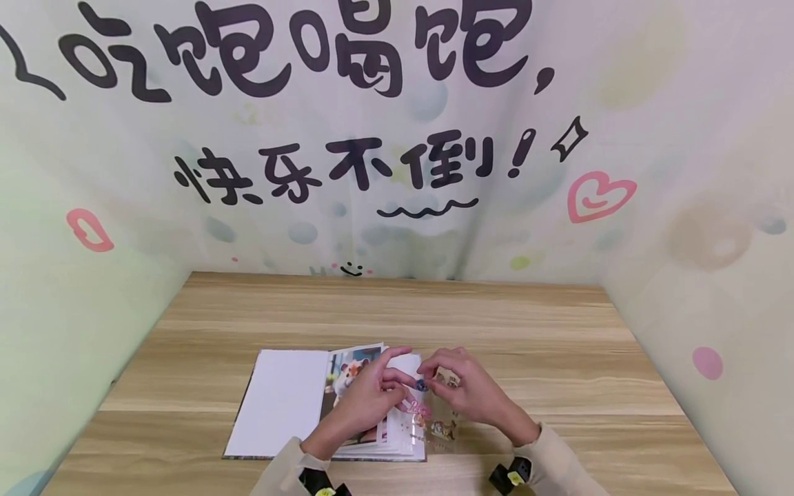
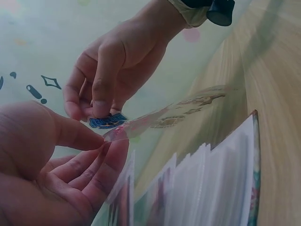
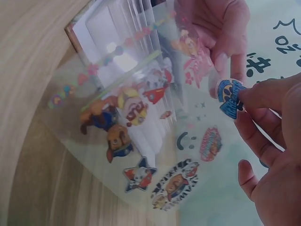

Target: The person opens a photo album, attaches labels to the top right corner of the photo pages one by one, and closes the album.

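Observation:
My left hand [image 1: 367, 401] pinches the edge of a clear sticker sheet [image 3: 101, 162] between thumb and fingers. The sheet carries cartoon dog stickers, a star-shaped one and pink lettering. With thumb and fingertips, my right hand [image 1: 474, 389] pinches a small blue sticker [image 3: 230, 100] at the sheet's edge, close to the left fingertips. In the left wrist view the blue sticker [image 2: 108, 121] overlaps the sheet's end, and the sheet slants away towards the table. Below the hands lies an open photo album [image 1: 282, 403], partly covered by the left hand and forearm.
A hamster picture [image 1: 349, 372] shows in the album's sleeve pages, which stand fanned in the left wrist view. The album rests on a wood-grain table [image 1: 533, 317]. Behind it hangs a printed backdrop [image 1: 279, 241] with large black characters. Both wrists wear black camera straps.

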`<state>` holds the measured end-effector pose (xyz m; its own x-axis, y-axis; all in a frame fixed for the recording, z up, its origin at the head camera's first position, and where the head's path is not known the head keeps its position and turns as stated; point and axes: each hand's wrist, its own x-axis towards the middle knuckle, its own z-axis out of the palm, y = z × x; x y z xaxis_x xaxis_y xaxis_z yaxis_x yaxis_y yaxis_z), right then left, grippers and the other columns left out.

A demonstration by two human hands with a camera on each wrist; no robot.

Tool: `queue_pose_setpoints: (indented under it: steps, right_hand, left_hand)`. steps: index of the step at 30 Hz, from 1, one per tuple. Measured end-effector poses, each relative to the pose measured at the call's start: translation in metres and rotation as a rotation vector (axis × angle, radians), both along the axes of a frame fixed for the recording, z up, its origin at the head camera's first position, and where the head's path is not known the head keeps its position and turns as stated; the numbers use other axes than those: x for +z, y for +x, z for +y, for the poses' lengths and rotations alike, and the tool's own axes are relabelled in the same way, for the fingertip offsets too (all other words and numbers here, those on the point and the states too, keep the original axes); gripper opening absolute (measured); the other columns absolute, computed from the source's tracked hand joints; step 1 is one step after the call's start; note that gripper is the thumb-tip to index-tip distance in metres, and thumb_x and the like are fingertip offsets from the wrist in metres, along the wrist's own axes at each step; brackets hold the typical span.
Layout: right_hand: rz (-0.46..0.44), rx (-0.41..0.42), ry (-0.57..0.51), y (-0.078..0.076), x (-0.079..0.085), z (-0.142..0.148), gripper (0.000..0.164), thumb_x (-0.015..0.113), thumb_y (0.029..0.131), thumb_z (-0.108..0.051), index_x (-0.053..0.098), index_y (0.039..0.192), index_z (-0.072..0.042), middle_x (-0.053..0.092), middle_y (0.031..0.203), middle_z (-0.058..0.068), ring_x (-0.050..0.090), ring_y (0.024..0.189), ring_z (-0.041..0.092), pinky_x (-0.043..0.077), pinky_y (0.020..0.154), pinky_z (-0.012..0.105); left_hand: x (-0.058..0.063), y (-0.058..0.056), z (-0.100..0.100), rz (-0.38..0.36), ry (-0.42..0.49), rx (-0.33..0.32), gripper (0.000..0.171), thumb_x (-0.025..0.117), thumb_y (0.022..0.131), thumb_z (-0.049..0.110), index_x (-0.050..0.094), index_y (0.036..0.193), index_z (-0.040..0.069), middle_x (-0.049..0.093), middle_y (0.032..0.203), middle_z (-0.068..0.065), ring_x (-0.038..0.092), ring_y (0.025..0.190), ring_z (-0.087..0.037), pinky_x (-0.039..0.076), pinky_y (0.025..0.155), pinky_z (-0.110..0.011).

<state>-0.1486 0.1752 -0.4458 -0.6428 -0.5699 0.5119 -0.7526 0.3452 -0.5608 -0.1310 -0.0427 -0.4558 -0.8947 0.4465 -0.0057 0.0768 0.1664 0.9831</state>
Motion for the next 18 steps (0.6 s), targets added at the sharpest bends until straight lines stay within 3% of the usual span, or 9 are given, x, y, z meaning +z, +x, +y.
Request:
queue_pose_setpoints:
  steps: [18]
  right_hand:
    - [-0.064,-0.024,-0.023,-0.0039,0.0009,0.0064,0.020,0.073,0.087,0.000,0.071,0.102,-0.013,0.069,0.089,-0.008,0.063,0.085,0.008,0.045,0.081,0.034]
  left_hand:
    - [-0.0044,-0.0012,0.0025,-0.017,0.017,-0.023,0.059,0.051,0.094,-0.004,0.035,0.150,0.007,0.070,0.109,-0.018,0.069,0.085,-0.022,0.058,0.070,-0.031]
